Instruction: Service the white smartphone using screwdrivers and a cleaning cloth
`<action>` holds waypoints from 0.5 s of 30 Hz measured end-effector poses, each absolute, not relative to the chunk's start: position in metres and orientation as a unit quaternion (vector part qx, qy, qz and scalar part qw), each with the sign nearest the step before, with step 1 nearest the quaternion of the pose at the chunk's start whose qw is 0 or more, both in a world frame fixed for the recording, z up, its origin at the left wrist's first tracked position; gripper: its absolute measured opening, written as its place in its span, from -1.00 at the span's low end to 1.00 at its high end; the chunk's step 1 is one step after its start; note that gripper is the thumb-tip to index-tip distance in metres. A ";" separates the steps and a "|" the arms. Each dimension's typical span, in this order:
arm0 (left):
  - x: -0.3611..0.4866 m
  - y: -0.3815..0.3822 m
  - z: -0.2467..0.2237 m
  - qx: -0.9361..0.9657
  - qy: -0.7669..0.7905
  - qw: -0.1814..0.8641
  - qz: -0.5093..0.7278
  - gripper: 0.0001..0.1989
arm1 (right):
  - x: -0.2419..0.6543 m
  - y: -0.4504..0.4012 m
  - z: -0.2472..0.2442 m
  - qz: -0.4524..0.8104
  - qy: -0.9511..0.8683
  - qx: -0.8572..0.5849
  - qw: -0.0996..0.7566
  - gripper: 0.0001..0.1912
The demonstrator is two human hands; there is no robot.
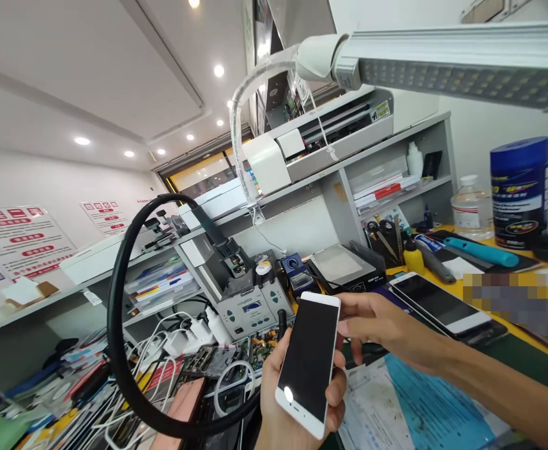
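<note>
A white-framed smartphone (308,359) with a dark screen is tilted upright in front of me. My left hand (274,400) is closed round its lower half, the palm behind it and fingertips curled over the right edge. My right hand (377,322) reaches in from the right; its thumb and fingers are bent together at the phone's upper right edge, with part of the fingertips hidden behind it. To the right of that hand lies a second white smartphone (437,303), screen up, on a dark case. A blue and white printed sheet (423,400) lies under my right forearm.
A thick black hose (114,312) loops from a grey hot-air station (252,309) across the left side. White cables (161,369) and phone parts crowd the bench there. A lamp (442,62) hangs overhead. A blue-lidded canister (520,194) and a turquoise-handled tool (482,252) lie right.
</note>
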State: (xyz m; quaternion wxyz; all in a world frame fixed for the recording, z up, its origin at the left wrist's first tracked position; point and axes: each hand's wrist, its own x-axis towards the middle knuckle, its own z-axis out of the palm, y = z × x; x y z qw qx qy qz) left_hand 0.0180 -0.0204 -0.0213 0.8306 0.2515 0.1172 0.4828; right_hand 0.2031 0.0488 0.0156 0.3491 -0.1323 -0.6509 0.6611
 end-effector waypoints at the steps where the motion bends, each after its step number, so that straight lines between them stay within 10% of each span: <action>1: 0.019 -0.020 -0.022 0.255 0.115 0.830 0.483 -0.20 | 0.204 0.049 0.016 0.659 -0.652 -0.128 0.352 -0.65; 15: 0.021 -0.020 -0.017 0.258 0.136 0.822 0.489 -0.29 | 0.212 0.056 0.015 0.624 -0.685 -0.117 0.358 -0.63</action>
